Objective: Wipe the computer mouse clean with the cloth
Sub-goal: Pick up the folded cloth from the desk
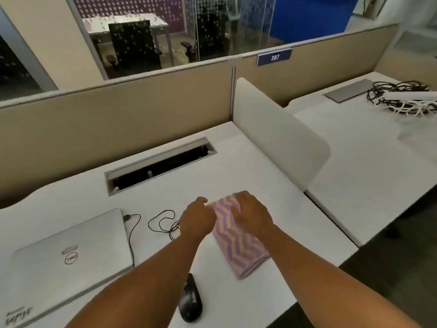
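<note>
Reaching across the white worktop (236, 162), we have both hands at the far end of a folded cloth (238, 240) striped in purple and pale yellow zigzags. Our right hand (251, 213) lies on top of the cloth's far end, its fingers (237, 197) bent down over the fabric, though we cannot tell whether they pinch it or only press on it. Our left hand (197, 220) sits at the cloth's left edge with its fingers curled at that far corner; whether they hold the fabric is hidden behind the back of the hand, so we cannot tell. The cloth runs lengthwise toward us and to the right, lying flat on the worktop. The black computer mouse (190, 301) rests near the front edge of the worktop, between our two forearms, apart from the cloth and from both hands. Its thin black cable (163, 222) loops across the worktop just left of our left hand. A closed silver laptop (68, 256) lies to the left, with a dark cable running along its right side. Behind the hands, an open cable slot (160, 165) is set into the worktop, and a white divider panel (279, 133) stands to the right.
</note>
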Tool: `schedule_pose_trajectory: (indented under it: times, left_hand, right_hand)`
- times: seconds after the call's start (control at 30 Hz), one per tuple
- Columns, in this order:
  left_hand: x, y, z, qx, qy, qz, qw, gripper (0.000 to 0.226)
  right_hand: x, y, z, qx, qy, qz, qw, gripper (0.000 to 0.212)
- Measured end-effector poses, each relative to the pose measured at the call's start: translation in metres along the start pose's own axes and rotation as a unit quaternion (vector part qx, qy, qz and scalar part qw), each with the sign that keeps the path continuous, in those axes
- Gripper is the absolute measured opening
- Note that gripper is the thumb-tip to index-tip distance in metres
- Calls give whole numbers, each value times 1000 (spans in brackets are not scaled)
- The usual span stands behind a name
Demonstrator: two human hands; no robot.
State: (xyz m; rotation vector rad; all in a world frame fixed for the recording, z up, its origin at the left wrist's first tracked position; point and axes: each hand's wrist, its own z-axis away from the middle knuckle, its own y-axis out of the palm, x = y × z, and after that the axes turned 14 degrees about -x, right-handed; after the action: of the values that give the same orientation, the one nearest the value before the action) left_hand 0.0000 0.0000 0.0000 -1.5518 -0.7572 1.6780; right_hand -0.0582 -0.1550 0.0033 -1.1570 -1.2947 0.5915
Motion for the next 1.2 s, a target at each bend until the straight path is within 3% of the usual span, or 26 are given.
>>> schedule_pose_trajectory:
  times: [0.17,0.37,0.47,0.6,0.7,0.8,0.9,1.1,1.2]
  left_hand:
    - [14,44,7,82,-144,83,983,55]
    - [23,82,9,92,-278,182,939,68]
    - [25,95,6,80,-316,214,921,63]
    - [24,103,-5,77,-324,250,909,38]
    - [24,106,-9,77,-321,260,907,17]
    - [24,104,-6,83,-312,249,913,23]
    - [29,109,-5,69,-308,231,920,42]
    - [29,112,-6,58,-277,183,941,28]
    - [25,111,-4,30,-302,161,939,52]
  right_hand:
    - [-31,25,14,98,53,11,994,44]
    - [-46,58,19,142,62,-10,988,52]
    - [-50,72,21,162,51,8,986,59]
    - [-53,86,24,183,11,41,982,55]
    - [-48,86,22,150,22,39,988,37]
    - [-44,78,15,98,91,-11,991,27]
    - [-50,79,5,51,132,10,990,42]
    - [-64,77,-16,67,249,-61,964,62]
    - [-68,84,-25,79,314,-124,938,81]
